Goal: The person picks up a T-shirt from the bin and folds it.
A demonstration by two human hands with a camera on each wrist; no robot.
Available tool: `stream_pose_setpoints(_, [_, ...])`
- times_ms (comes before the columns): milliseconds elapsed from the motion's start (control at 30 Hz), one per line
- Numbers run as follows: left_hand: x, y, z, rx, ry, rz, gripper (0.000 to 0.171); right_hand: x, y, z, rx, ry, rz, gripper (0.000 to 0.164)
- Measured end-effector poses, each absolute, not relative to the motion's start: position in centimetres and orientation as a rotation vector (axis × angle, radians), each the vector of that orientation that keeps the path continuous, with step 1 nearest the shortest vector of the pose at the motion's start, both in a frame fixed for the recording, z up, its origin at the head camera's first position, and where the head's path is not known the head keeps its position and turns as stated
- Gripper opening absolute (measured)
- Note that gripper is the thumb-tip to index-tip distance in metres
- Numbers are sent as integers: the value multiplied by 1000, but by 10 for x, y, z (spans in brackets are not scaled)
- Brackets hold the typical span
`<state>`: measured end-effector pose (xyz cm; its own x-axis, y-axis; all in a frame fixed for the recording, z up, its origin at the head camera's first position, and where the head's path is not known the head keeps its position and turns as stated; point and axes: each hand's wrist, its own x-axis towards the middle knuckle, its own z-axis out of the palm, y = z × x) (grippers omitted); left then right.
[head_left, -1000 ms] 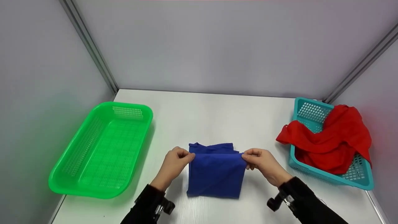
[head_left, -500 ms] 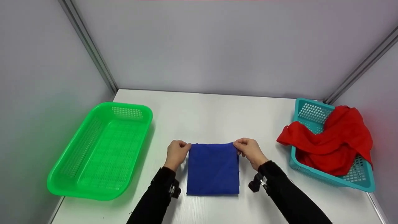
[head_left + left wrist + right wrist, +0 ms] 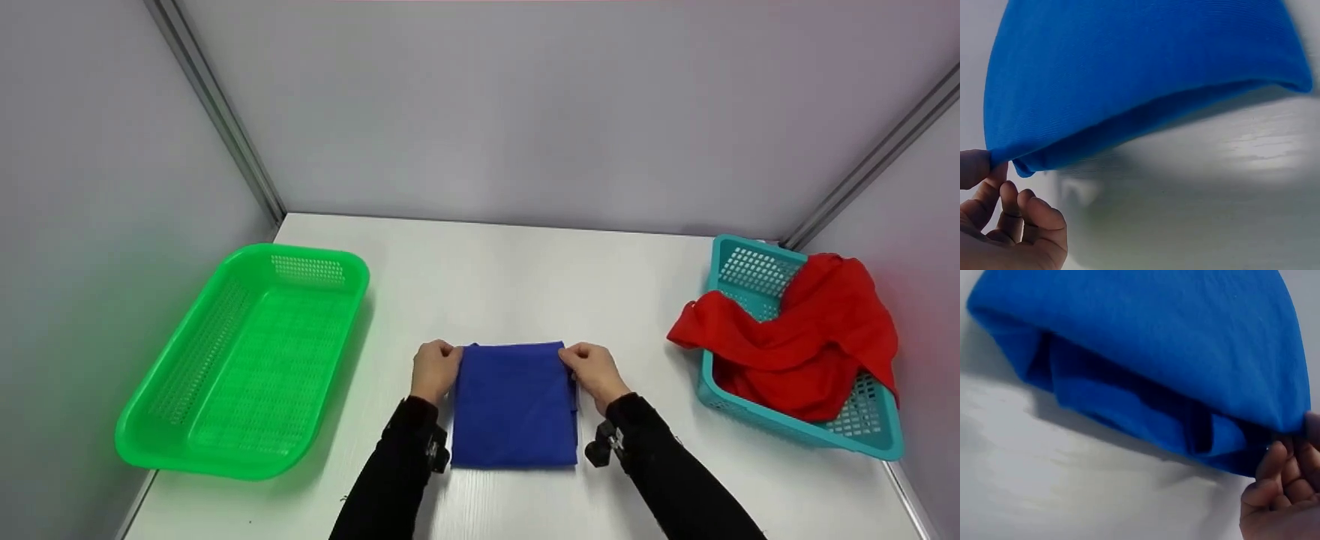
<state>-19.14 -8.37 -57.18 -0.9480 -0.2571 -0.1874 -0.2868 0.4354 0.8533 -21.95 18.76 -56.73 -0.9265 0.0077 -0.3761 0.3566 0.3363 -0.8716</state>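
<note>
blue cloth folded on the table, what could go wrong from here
The blue cloth is held only by pinches at its far corners, left hand and right hand; letting go unevenly could let the top layer spring back. The right wrist view shows loose inner layers gaping, so the fold may slump if lifted. A carry toward the green basket might unfold it.

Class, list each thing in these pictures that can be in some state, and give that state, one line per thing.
blue cloth: folded, flat on the table
left hand: pinching the cloth's far left corner
right hand: pinching its far right corner
green basket: empty
teal basket: holding a crumpled red cloth
</note>
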Motion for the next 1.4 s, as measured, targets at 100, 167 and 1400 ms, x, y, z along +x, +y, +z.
stream_pose_setpoints(100, [-191, -83, -573, -505, 2660, 1560, 21, -218, 186, -569, 342, 2298, -1647, 22])
stream_pose_setpoints(167, [-188, -83, -574, -490, 2667, 1550, 23, -215, 187, -571, 339, 2275, -1664, 24])
stream_pose_setpoints(1400, [-66, -121, -588, -55, 2128, 1620, 8, -118, 240, -585, -84, 1884, -1342, 15])
